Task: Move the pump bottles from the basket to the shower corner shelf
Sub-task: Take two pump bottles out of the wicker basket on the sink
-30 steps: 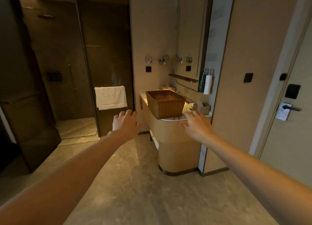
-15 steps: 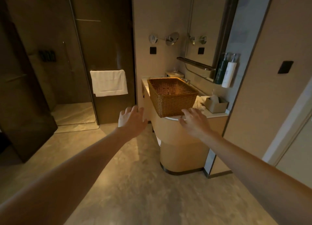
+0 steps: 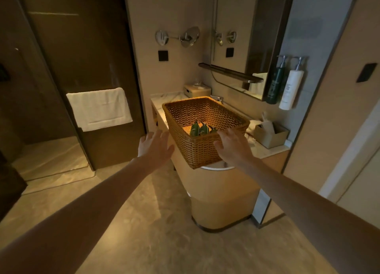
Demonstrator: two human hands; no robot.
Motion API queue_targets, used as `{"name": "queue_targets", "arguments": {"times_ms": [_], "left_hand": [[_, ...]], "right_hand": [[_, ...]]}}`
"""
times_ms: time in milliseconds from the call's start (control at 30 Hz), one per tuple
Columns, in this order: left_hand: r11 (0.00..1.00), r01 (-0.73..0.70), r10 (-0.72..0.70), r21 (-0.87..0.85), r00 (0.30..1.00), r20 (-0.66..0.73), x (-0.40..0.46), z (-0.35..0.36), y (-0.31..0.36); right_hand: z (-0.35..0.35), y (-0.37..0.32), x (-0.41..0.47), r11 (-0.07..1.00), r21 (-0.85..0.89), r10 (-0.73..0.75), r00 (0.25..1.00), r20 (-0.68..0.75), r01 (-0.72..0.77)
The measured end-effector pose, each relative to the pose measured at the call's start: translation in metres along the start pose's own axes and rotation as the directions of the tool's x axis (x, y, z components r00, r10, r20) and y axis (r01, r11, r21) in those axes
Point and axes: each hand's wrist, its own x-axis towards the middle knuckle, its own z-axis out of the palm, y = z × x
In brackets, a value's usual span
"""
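While the wicker basket (image 3: 205,129) sits on the bench (image 3: 265,150), green pump bottles (image 3: 199,128) lie inside; left hand (image 3: 154,148) and right hand (image 3: 232,146) hover, each grip spread, empty.

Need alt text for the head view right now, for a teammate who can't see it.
Two open, empty hands, left hand and right hand, reach toward a wicker basket on the vanity counter. Green bottles lie inside it; a white towel hangs at left.
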Motion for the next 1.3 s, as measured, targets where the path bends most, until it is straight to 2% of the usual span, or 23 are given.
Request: {"name": "queue_targets", "arguments": {"times_ms": [67, 300, 500, 633, 800, 967, 1067, 1167, 1200, 1233, 1300], "left_hand": [[1.0, -0.014, 0.014, -0.004, 1.0, 0.022, 0.026, 0.016, -0.007], [0.995, -0.082, 0.081, -0.055, 0.996, -0.033, 0.15, 0.047, -0.018], [0.987, -0.145, 0.145, 0.067, 0.989, 0.012, 0.258, 0.082, -0.007], [0.983, -0.171, 0.171, 0.073, 0.985, 0.009, 0.319, 0.108, -0.005], [0.988, -0.155, 0.148, 0.017, 0.967, 0.207, 0.36, 0.165, 0.008], [0.99, -0.123, 0.144, -0.076, 0.863, 0.484, 0.389, 0.213, 0.012], [0.975, 0.068, 0.094, -0.21, 0.733, 0.674, 0.405, 0.234, 0.014], [0.946, 0.262, 0.03, -0.191, 0.516, 0.856, 0.416, 0.249, 0.021], [0.929, 0.323, 0.011, -0.183, 0.468, 0.883, 0.419, 0.253, 0.024], [0.903, 0.388, -0.003, -0.185, 0.438, 0.899, 0.421, 0.258, 0.026], [0.844, 0.493, -0.019, -0.212, 0.422, 0.906, 0.425, 0.268, 0.029]], "right_hand": [[0.016, 0.006, 0.025, 1.0, -0.006, 0.012, 1.0, -0.005, -0.012], [0.062, 0.038, 0.133, 0.998, -0.007, 0.063, 0.998, 0.014, -0.063], [0.092, 0.082, 0.221, 0.999, -0.018, 0.037, 0.999, 0.027, -0.036], [0.102, 0.101, 0.281, 0.996, 0.023, 0.086, 0.996, 0.006, -0.086], [0.147, 0.114, 0.305, 0.992, -0.007, 0.123, 0.968, 0.22, -0.125], [0.164, 0.138, 0.32, 0.966, 0.118, 0.165, 0.895, 0.416, -0.232], [0.172, 0.154, 0.324, 0.944, 0.153, 0.192, 0.867, 0.461, -0.291], [0.183, 0.165, 0.327, 0.929, 0.149, 0.227, 0.841, 0.49, -0.337], [0.188, 0.168, 0.327, 0.925, 0.148, 0.233, 0.829, 0.509, -0.351], [0.193, 0.17, 0.327, 0.92, 0.149, 0.235, 0.814, 0.532, -0.363], [0.201, 0.174, 0.326, 0.904, 0.159, 0.235, 0.772, 0.591, -0.396]]}}
